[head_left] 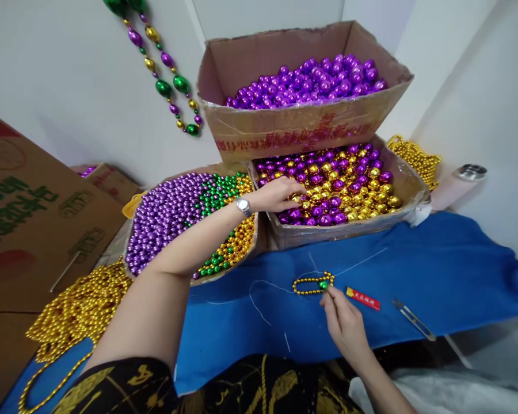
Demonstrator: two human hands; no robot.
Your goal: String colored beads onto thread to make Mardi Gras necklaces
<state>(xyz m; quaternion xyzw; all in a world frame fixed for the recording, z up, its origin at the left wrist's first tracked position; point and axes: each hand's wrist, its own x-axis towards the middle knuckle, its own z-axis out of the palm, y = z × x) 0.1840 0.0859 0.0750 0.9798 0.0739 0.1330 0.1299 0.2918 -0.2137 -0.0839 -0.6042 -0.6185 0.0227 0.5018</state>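
Observation:
My left hand (280,194) reaches into the lower cardboard box (345,230) of purple and gold beads, fingers curled and pinched among gold beads (371,192) at its left side; a silver watch (243,206) is on that wrist. My right hand (344,322) rests on the blue cloth (435,276), pinching a thread by a small loop of gold beads with one green bead (313,284). White thread (259,299) trails across the cloth.
An upper box (302,129) of purple beads is stacked above. A tray (190,215) holds purple, green and gold beads. Gold strands (77,310) lie left. A red packet (362,298) and thread snips (413,319) lie right. A bead necklace (168,80) hangs on the wall.

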